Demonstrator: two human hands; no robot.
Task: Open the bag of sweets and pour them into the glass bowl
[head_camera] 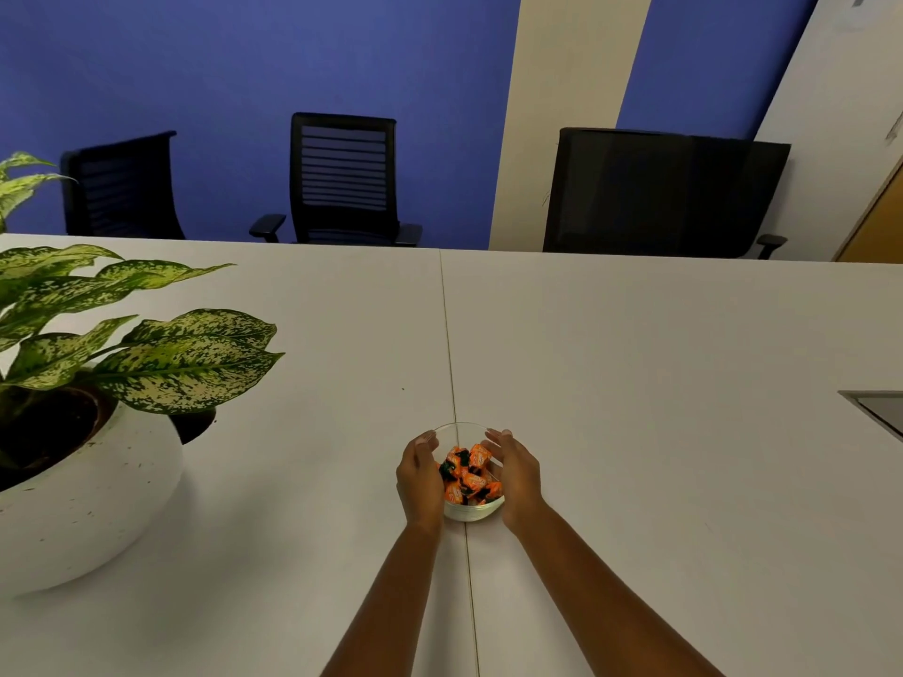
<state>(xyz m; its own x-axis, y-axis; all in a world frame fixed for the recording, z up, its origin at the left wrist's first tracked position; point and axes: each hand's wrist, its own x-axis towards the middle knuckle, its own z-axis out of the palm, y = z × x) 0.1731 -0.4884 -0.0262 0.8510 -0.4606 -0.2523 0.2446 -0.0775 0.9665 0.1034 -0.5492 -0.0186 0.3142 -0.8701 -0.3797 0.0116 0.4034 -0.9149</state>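
Observation:
A small glass bowl (459, 430) stands on the white table, right on the seam between two tabletops. Several orange-wrapped sweets (470, 476) with dark green twists fill it. My left hand (419, 476) cups the bowl's left side and my right hand (515, 473) cups its right side, fingers curved around the glass. No sweet bag is in view.
A large white pot (93, 505) with a green-and-cream leafy plant (161, 354) stands at the left. Three black office chairs (342, 178) line the table's far edge. A grey recessed panel (879, 408) sits at the right edge of the white table (635, 383).

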